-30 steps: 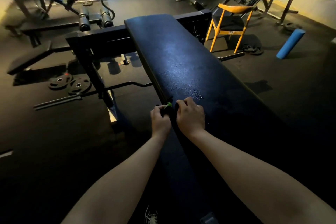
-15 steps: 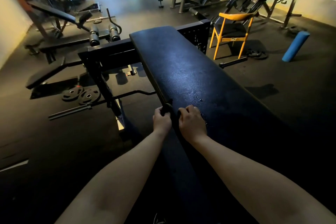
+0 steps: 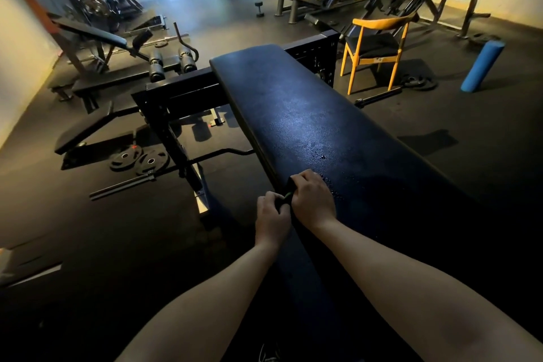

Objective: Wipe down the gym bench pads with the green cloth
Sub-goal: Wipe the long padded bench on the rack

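While the left hand (image 3: 271,213) and the right hand (image 3: 313,200) sit knuckle to knuckle at the lower centre of the frame, both hands have their fingers curled round the green cloth (image 3: 287,195); only a thin green sliver shows between them, the rest is hidden under the fingers, and how it is folded I cannot tell; the cloth sits at the left edge of the bench pad (image 3: 308,114), just where the top rolls over into the side; the long dark pad runs away toward the upper centre, and most of it looks, as I judge it, not yet reached; the chief risk is that a cloth wadded so tight meets the pad with a small face only, so strokes would leave unwiped strips, above all along the right edge and the far end; small wet droplets (image 3: 330,185) glint just beyond the right hand, and a bunched cloth could smear them rather than lift them, or pass beside them; worked on the very edge, the cloth could slip off the side and drop to the dark floor (image 3: 147,244), picking up grit; the left hand, partly off the pad, has little beneath it to lean on; dim light would hide streaks, so missed patches may go unseen.
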`<state>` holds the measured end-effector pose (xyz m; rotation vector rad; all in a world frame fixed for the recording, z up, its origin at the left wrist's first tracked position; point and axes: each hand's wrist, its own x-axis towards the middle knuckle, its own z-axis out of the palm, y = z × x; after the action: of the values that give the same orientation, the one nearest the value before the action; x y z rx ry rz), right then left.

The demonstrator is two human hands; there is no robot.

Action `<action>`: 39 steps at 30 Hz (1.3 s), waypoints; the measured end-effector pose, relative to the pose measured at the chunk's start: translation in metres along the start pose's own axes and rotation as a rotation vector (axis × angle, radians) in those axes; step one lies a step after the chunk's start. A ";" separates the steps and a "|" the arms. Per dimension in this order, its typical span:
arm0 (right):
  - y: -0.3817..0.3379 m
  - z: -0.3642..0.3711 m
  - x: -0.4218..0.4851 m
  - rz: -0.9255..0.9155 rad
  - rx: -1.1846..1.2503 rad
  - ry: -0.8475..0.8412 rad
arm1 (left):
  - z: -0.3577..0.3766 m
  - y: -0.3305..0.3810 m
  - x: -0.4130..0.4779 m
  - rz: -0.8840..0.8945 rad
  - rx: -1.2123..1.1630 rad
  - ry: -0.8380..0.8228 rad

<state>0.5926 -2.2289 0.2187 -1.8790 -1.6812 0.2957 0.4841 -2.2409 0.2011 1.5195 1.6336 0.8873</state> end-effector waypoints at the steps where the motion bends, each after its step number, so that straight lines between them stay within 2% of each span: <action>1: 0.001 0.000 0.000 0.004 0.017 -0.003 | -0.001 0.000 0.002 0.000 -0.016 0.007; 5: 0.005 -0.002 0.000 0.019 0.081 -0.020 | -0.003 0.004 0.023 -0.110 -0.182 0.107; 7: 0.006 -0.003 0.000 0.020 0.098 -0.014 | 0.001 0.007 0.035 -0.198 -0.249 0.107; 10: 0.006 -0.003 0.001 0.019 0.095 -0.002 | 0.011 0.003 0.037 -0.237 -0.264 0.078; 18: 0.004 -0.003 -0.002 -0.058 0.054 -0.008 | 0.002 -0.008 0.001 -0.084 -0.181 0.007; 22: 0.001 -0.004 -0.004 -0.069 0.100 0.001 | -0.011 -0.004 0.005 0.070 -0.120 0.024; 24: -0.007 -0.007 -0.004 -0.079 0.218 -0.016 | -0.017 0.002 0.010 0.154 -0.113 0.050; 28: -0.033 -0.011 0.004 0.056 0.600 -0.153 | -0.023 0.005 0.023 0.285 -0.021 0.077; 30: -0.039 -0.007 0.018 0.096 0.595 -0.209 | -0.029 0.011 0.026 0.264 -0.049 0.014; 36: -0.033 -0.006 0.051 -0.018 0.380 -0.308 | -0.033 0.012 0.037 0.205 -0.125 -0.076; 39: -0.025 -0.014 0.068 0.010 0.287 -0.130 | -0.032 0.017 0.042 0.215 -0.210 -0.150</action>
<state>0.5912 -2.1666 0.2593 -1.6850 -1.6154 0.6406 0.4629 -2.1978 0.2302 1.5916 1.2465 1.0002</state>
